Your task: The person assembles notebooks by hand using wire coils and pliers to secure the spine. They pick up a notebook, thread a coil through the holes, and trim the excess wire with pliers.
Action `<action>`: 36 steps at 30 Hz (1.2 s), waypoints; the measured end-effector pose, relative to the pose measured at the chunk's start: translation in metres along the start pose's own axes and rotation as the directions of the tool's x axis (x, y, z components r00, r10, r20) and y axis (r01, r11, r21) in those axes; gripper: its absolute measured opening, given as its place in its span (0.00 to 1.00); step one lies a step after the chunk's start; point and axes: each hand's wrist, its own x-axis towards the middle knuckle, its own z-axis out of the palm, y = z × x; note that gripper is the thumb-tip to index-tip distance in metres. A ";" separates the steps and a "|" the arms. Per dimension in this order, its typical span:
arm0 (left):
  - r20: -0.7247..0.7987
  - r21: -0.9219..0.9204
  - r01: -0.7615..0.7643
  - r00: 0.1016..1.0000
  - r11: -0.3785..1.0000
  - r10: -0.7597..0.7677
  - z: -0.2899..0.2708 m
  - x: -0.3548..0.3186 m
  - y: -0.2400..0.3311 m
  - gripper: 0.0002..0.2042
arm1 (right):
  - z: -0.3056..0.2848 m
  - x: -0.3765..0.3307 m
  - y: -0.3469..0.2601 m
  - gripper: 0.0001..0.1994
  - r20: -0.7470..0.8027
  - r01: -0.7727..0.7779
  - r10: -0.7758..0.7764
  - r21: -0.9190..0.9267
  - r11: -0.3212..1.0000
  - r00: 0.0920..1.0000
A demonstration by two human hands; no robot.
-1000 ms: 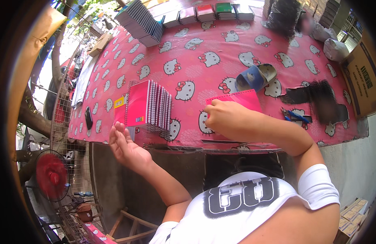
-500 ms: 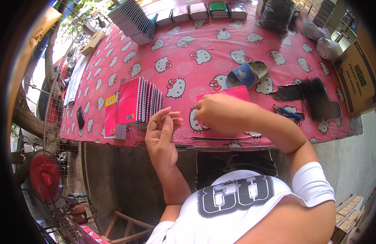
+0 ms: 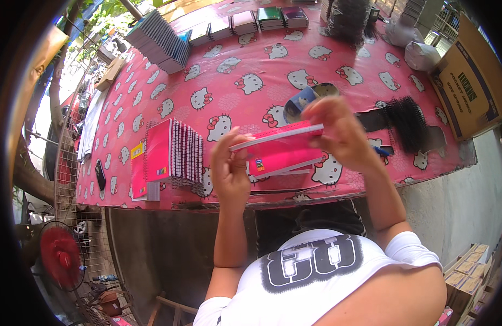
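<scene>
1. A pink notebook [image 3: 289,153] is between the two hands above the near side of the bench [image 3: 348,57], tilted so that its pale page edge faces up, probably to give a clear view along that edge. Whether the pink layers under it are its own or another book's, I cannot tell.
2. The left hand [image 3: 232,169] pinches the notebook's left end between thumb and fingers, a grip that seems suited to steadying the book while leaving most of its length free.
3. The right hand [image 3: 340,133] is at the other end, fingers raised and blurred; whether it grips or merely touches, I cannot tell. Its place opposite the left hand would balance the book.
4. Left of the hands, a stack of pink notebooks [image 3: 177,152] leans slantwise, coils overlapping, perhaps because the wire bindings are too bulky to lie flat together. A yellow-labelled notebook [image 3: 138,176] lies against its left side.
5. Just behind the held book is a blue slipper [image 3: 301,103]; why it sits there is unclear.
6. To the right, black coils [image 3: 405,125] lie bunched within easy reach, with a blue pen-like tool [image 3: 382,151] nearer the hand.
</scene>
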 end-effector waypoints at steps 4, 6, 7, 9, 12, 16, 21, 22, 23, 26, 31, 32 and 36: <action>0.022 -0.009 -0.024 0.999 1.000 0.024 0.005 -0.012 -0.013 0.22 | 0.036 -0.010 0.024 0.20 0.068 -0.117 0.106 0.189 0.975 0.992; -0.014 0.148 0.045 0.999 0.988 -0.043 0.013 -0.010 0.006 0.23 | 0.040 -0.013 0.027 0.19 -0.005 -0.061 0.062 0.110 0.992 0.998; -0.044 0.362 0.086 0.996 0.928 -0.075 0.017 -0.003 0.028 0.25 | 0.042 -0.012 0.026 0.19 -0.050 -0.037 0.042 0.084 0.996 0.998; 0.015 0.666 -0.104 0.992 0.739 0.126 0.031 0.011 0.052 0.24 | 0.036 -0.015 0.024 0.19 -0.054 0.003 -0.002 0.023 1.000 0.999; 0.118 0.663 -0.180 0.984 0.727 0.135 0.037 0.021 0.045 0.19 | 0.016 -0.008 0.024 0.22 -0.020 0.152 -0.159 -0.200 0.968 0.987; 0.082 0.520 -0.037 0.997 0.854 -0.007 0.039 0.029 0.045 0.16 | -0.098 -0.007 0.088 0.18 -0.469 -0.465 0.146 -0.690 0.555 0.871; 0.063 0.468 -0.002 0.998 0.884 -0.031 0.042 0.029 0.048 0.17 | -0.158 -0.041 0.135 0.12 -0.539 -0.602 0.268 -0.704 0.378 0.799; 0.069 0.466 -0.014 0.997 0.885 -0.021 0.043 0.030 0.047 0.17 | -0.164 -0.040 0.137 0.11 -0.543 -0.592 0.242 -0.691 0.415 0.804; 0.083 0.468 -0.022 0.996 0.884 -0.020 0.042 0.028 0.047 0.18 | -0.163 -0.040 0.134 0.09 -0.530 -0.528 0.139 -0.711 0.465 0.836; 0.081 0.456 -0.021 0.997 0.890 -0.018 0.041 0.027 0.047 0.20 | -0.142 -0.021 0.086 0.09 -0.377 -0.220 -0.121 -0.740 0.636 0.918; 0.054 0.509 -0.098 0.995 0.855 0.081 0.047 0.022 0.048 0.14 | -0.033 -0.017 -0.020 0.14 -0.054 0.206 -0.222 -0.212 0.955 0.974; 0.046 0.522 -0.118 0.993 0.845 0.110 0.048 0.020 0.045 0.13 | -0.031 -0.015 -0.017 0.14 -0.068 0.195 -0.215 -0.224 0.955 0.974; 0.033 0.476 -0.106 0.994 0.873 0.103 0.050 0.018 0.045 0.10 | -0.029 -0.007 -0.009 0.12 -0.093 0.188 -0.220 -0.270 0.944 0.971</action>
